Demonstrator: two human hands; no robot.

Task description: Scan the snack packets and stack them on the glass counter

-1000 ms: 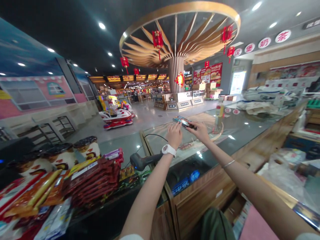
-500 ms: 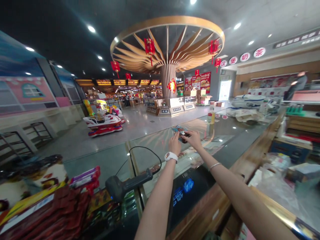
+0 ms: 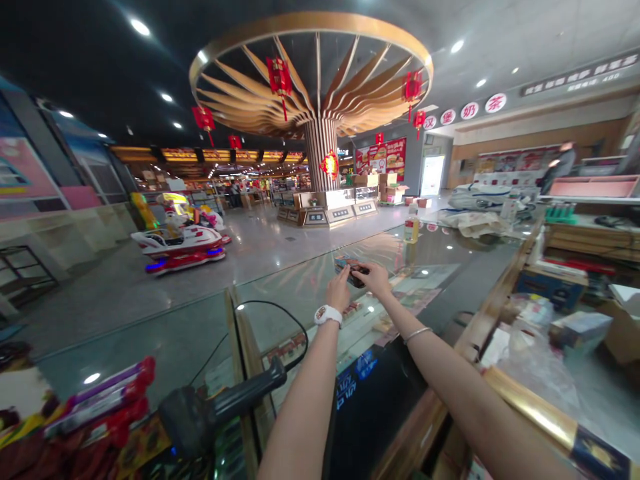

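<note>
Over the glass surface (image 3: 165,333), beyond the scanner (image 3: 187,417), the right hand (image 3: 376,279) pinches a small printed packet (image 3: 357,281). Left hand (image 3: 339,291) touches it, grip unclear; light, opposed fingertip pressure should steady it.

This is a shop inside a mall or market hall, shown by the glass-topped desk (image 3: 295,293) with a corded handheld scanner (image 3: 200,413) and packaged snacks (image 3: 107,403), the burger posters (image 3: 383,159), the round hanging signs (image 3: 469,111), the display counters (image 3: 335,207) and the kiddie ride (image 3: 183,243) beyond.
</note>
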